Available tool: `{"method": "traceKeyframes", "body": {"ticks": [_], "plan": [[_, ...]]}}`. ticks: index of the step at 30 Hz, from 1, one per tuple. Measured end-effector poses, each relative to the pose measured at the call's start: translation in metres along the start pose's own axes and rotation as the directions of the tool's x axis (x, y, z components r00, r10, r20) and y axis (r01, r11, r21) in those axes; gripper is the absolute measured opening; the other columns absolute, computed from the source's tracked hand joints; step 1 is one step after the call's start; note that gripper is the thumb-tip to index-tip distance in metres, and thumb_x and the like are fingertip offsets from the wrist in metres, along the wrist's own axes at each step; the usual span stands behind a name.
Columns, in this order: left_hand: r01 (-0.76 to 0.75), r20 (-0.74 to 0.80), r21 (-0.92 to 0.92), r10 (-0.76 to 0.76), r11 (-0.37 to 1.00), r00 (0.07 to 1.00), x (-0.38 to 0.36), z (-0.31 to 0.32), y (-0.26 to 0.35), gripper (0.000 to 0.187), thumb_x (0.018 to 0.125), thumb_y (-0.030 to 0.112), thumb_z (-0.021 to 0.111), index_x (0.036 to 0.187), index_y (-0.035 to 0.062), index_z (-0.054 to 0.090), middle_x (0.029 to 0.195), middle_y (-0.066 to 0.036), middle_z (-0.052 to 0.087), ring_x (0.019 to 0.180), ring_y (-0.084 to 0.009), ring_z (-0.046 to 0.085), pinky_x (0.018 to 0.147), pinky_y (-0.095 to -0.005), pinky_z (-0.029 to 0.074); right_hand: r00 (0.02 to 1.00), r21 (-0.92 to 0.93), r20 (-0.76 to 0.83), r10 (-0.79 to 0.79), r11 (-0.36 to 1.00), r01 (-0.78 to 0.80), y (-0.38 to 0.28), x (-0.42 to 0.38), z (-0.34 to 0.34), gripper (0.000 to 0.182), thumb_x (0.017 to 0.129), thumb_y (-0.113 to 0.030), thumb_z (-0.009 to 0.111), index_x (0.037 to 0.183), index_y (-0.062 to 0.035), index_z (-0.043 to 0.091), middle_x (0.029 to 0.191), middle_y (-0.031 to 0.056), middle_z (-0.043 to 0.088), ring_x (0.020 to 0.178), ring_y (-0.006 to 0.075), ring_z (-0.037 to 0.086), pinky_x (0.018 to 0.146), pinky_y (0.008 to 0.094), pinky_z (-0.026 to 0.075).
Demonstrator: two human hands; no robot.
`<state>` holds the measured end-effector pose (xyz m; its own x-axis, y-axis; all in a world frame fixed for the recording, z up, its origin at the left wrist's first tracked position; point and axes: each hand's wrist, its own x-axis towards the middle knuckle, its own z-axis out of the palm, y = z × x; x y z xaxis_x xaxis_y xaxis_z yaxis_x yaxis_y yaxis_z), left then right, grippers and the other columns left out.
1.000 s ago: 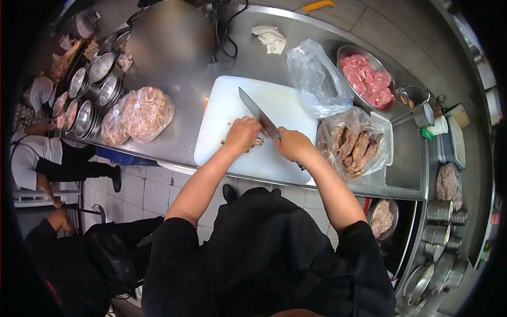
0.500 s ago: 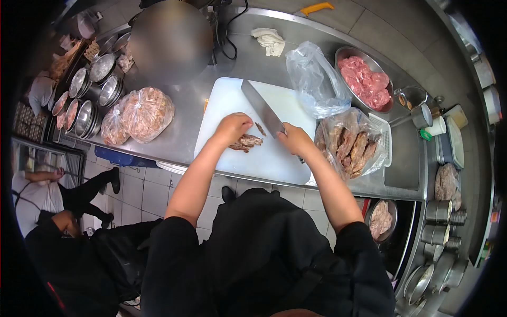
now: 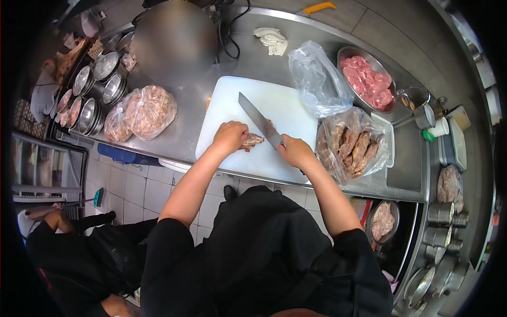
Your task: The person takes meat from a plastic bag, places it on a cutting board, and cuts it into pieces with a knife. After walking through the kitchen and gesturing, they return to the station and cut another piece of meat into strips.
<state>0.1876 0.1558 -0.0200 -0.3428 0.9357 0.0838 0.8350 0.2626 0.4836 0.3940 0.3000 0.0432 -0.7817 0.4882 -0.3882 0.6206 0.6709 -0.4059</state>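
As a long steel counter (image 3: 182,124) stretches through a tiled kitchen, a person in black (image 3: 274,238) stands at its edge, facing a white cutting board (image 3: 291,110) laid flat on the metal. To the board's right, a clear bag (image 3: 331,127) holds long, browned strips of meat (image 3: 361,150), with a crumpled plastic bag (image 3: 317,79) just beyond it and a steel bowl (image 3: 363,51) of raw pink meat (image 3: 368,80) beside that. Left of the board, two knotted bags (image 3: 151,113) of pale meat sit side by side near stacked metal bowls (image 3: 112,89). A broad-bladed knife (image 3: 258,116) slants over the board, its tip pointing forward and to the left. The right hand (image 3: 297,151) is closed around its handle, right behind the blade. The left hand (image 3: 231,137), fingers curled nearly closed, holds the left end of a browned piece of meat (image 3: 253,141), which lies on the board just left of the blade; how firmly it presses cannot be seen. A small sliver (image 3: 272,122) shows at the blade's far side, partly hidden by the steel.
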Motion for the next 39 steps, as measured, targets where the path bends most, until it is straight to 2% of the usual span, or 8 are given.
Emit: {"method": "traceKeyframes", "body": {"ticks": [5, 13, 23, 25, 29, 31, 35, 39], "plan": [[-0.205, -0.165, -0.044, 0.195, 0.978, 0.967, 0.017, 0.030, -0.006, 0.005, 0.080, 0.007, 0.068, 0.084, 0.0049, 0.069, 0.088, -0.011, 0.069, 0.090, -0.0321, 0.064, 0.079, -0.0431, 0.052, 0.999, -0.033, 0.038, -0.013, 0.999, 0.014, 0.000, 0.004, -0.007, 0.033, 0.096, -0.029, 0.053, 0.115, -0.0030, 0.060, 0.101, 0.0251, 0.071, 0.099, 0.0435, 0.067, 0.088, 0.0534, 0.051], [-0.268, -0.252, -0.035, 0.251, 0.963, 0.934, 0.017, 0.030, 0.007, 0.004, 0.079, 0.005, 0.069, 0.082, 0.0052, 0.067, 0.085, -0.010, 0.066, 0.085, -0.0320, 0.062, 0.077, -0.0435, 0.050, 0.990, -0.091, 0.144, -0.012, 0.996, 0.026, -0.023, -0.006, -0.040, 0.028, 0.098, -0.025, 0.053, 0.104, 0.0015, 0.057, 0.073, 0.0162, 0.070, 0.052, 0.0264, 0.067, 0.057, 0.0410, 0.055], [-0.313, -0.275, -0.024, 0.295, 0.949, 0.915, 0.021, 0.036, 0.003, 0.005, 0.076, 0.004, 0.070, 0.080, 0.0043, 0.066, 0.083, -0.010, 0.063, 0.084, -0.0324, 0.060, 0.076, -0.0428, 0.049, 0.974, -0.087, -0.175, -0.147, 0.987, 0.133, -0.011, 0.043, 0.022, 0.032, 0.099, -0.026, 0.050, 0.115, 0.0020, 0.056, 0.087, 0.0231, 0.071, 0.076, 0.0404, 0.070, 0.079, 0.0515, 0.054], [-0.301, -0.245, -0.048, 0.281, 0.953, 0.928, 0.019, 0.033, 0.003, 0.005, 0.077, 0.004, 0.070, 0.080, 0.0041, 0.066, 0.083, -0.010, 0.063, 0.084, -0.0328, 0.060, 0.076, -0.0431, 0.049, 0.995, -0.053, 0.087, -0.057, 0.997, 0.061, -0.022, 0.047, -0.006, 0.060, 0.095, -0.024, 0.051, 0.150, -0.0031, 0.039, 0.102, 0.0276, 0.071, 0.097, 0.0419, 0.069, 0.089, 0.0510, 0.053], [-0.296, -0.270, -0.055, 0.272, 0.953, 0.924, 0.019, 0.035, 0.003, 0.004, 0.078, 0.003, 0.070, 0.079, 0.0038, 0.066, 0.083, -0.011, 0.063, 0.083, -0.0337, 0.060, 0.075, -0.0439, 0.049, 0.959, -0.007, 0.270, 0.083, 0.996, -0.084, -0.041, 0.020, -0.023, 0.061, 0.095, -0.025, 0.051, 0.151, -0.0036, 0.039, 0.096, 0.0258, 0.072, 0.088, 0.0406, 0.071, 0.085, 0.0504, 0.055], [-0.287, -0.246, -0.060, 0.264, 0.956, 0.932, 0.019, 0.034, 0.000, 0.003, 0.080, 0.004, 0.069, 0.081, 0.0037, 0.068, 0.086, -0.012, 0.065, 0.085, -0.0341, 0.061, 0.077, -0.0433, 0.050, 0.985, -0.092, -0.136, -0.106, 0.991, 0.094, -0.004, 0.043, 0.037, 0.048, 0.096, -0.025, 0.051, 0.137, -0.0008, 0.051, 0.086, 0.0239, 0.072, 0.073, 0.0377, 0.071, 0.077, 0.0485, 0.056], [-0.247, -0.048, -0.163, 0.242, 0.955, 0.969, 0.029, 0.021, -0.011, 0.011, 0.084, 0.008, 0.067, 0.092, 0.0029, 0.073, 0.095, -0.013, 0.072, 0.092, -0.0328, 0.066, 0.081, -0.0393, 0.053, 0.999, 0.214, 0.050, 0.015, 0.977, -0.025, -0.013, 0.036, -0.009, 0.036, 0.098, -0.028, 0.052, 0.114, 0.0027, 0.059, 0.082, 0.0244, 0.071, 0.070, 0.0376, 0.070, 0.075, 0.0490, 0.054], [-0.104, -0.006, -0.254, 0.106, 0.962, 0.994, 0.023, -0.019, -0.029, 0.019, 0.087, 0.012, 0.068, 0.103, 0.0043, 0.074, 0.102, -0.014, 0.073, 0.093, -0.0295, 0.068, 0.083, -0.0376, 0.053, 0.999, 0.142, -0.041, 0.032, 0.990, -0.026, -0.013, 0.012, -0.017, 0.036, 0.098, -0.030, 0.053, 0.112, 0.0022, 0.059, 0.083, 0.0244, 0.071, 0.076, 0.0406, 0.070, 0.078, 0.0506, 0.053]]}}
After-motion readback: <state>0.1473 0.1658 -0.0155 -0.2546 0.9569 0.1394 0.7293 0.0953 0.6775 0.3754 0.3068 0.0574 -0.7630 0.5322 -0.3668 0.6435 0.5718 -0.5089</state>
